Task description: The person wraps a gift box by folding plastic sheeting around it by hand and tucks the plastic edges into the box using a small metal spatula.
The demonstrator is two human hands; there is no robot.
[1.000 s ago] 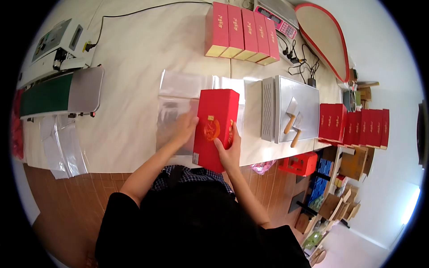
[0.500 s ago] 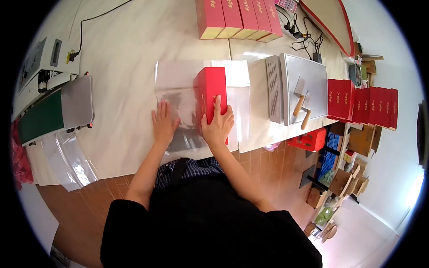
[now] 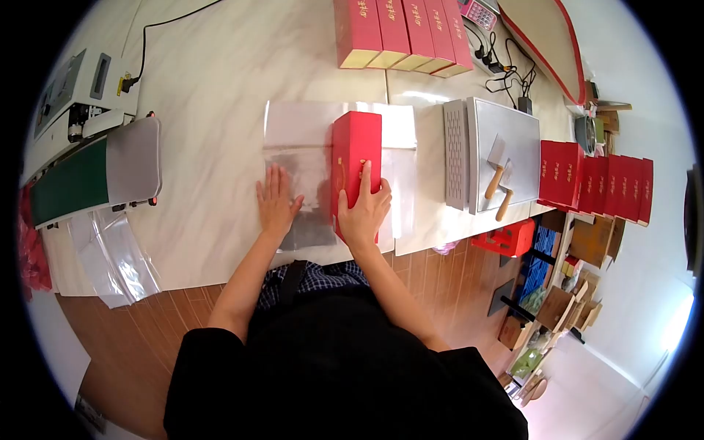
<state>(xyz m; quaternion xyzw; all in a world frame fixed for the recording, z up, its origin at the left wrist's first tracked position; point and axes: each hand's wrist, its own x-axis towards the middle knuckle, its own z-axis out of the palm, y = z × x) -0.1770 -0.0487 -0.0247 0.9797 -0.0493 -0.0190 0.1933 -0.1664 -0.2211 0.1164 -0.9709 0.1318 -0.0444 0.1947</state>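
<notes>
Clock positions are referenced to the red box, which stands at the centre of the desk on a sheet of clear plastic.

Right grip: closed across the red box from the 6 o'clock end, thumb at the 9 o'clock side, index finger extended along the upper face.
Left grip: wide, palm down, fingers straight, resting on the clear plastic toward 8 o'clock; holds nothing.

Progress, as judged from the layout: the clear plastic is spread and the red box is placed on it. Outstanding: the plastic lies flat, with none visible over the upper face.

Surroundings: a row of five red boxes stands at 1 o'clock; whether these are finished or waiting cannot be told. A metal case carrying two trowels is at 3 o'clock; a belt machine, at 9 o'clock.
</notes>
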